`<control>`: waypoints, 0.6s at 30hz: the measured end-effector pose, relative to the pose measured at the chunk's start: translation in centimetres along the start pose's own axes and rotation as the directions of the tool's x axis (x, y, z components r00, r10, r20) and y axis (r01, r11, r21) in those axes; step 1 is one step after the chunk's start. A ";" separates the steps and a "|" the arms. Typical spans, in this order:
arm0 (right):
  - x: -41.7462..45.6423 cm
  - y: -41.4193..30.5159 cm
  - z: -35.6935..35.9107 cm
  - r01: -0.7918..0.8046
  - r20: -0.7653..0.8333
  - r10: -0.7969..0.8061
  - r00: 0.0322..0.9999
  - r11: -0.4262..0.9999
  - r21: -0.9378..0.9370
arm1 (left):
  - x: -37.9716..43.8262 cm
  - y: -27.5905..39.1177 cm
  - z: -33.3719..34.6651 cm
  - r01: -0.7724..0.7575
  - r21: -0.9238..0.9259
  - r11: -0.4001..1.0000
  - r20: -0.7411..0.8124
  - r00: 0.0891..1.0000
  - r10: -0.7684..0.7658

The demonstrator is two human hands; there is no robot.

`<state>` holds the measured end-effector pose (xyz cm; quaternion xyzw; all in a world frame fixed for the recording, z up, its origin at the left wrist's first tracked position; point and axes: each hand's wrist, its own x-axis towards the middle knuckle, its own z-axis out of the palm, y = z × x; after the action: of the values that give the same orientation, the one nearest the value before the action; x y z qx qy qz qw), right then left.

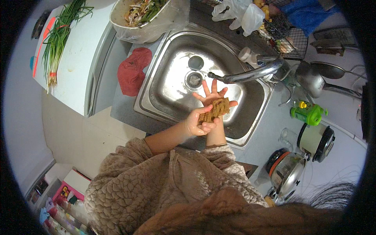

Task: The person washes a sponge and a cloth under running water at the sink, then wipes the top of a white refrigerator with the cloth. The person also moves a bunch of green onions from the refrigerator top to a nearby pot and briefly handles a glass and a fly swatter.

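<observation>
My left hand (197,122) grips a brown fibrous scrubbing pad (216,108), thumb on top and fingers curled around its lower side. The pad presses against the palm and wrist of my right hand (209,98), which is palm up with its fingers spread. Wet skin shines on my left hand. Both hands are over the near part of a stainless steel sink (167,67). Just beyond my right fingertips is the end of the curved metal faucet (249,76). The drain strainer (194,80) lies farther in, beside a round metal disc (196,62).
Left of the sink are a red cloth (133,72), a lined bin of food scraps (141,28) and a white surface holding spring onions (57,44). On the right stand a green bottle (308,114), a drinking glass (288,136), a rice cooker (312,141) and a lidded pot (286,173).
</observation>
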<state>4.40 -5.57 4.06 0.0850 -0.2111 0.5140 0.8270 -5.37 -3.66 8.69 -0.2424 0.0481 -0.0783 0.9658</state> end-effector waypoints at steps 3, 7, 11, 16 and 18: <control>1.3 1.1 2.0 0.071 0.102 -0.092 0.991 0.979 0.193 | 0.5 -0.7 1.1 -0.095 -0.245 0.965 0.078 0.990 0.117; 1.0 -0.9 2.7 -0.075 -0.075 0.081 0.994 0.994 0.086 | 0.2 -1.4 0.7 -0.136 -0.253 0.958 0.007 0.990 0.142; 0.9 -3.2 3.5 -0.425 -0.451 0.291 0.843 0.876 -0.229 | 0.0 0.7 0.5 0.070 0.000 0.998 -0.046 0.996 -0.070; 1.8 -4.7 4.1 -0.784 -0.692 0.419 0.588 0.506 -0.360 | 0.5 1.4 0.7 0.216 0.250 0.944 -0.500 0.864 -0.065; 1.8 -4.5 4.1 -0.828 -0.753 0.368 0.545 0.379 -0.414 | 1.0 1.4 0.2 0.244 0.362 0.900 -0.549 0.836 -0.005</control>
<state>8.01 -7.58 8.88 -0.4952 -0.1705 0.6567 0.5426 -4.23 -2.57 8.16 -0.0012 0.2813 -0.2154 0.9351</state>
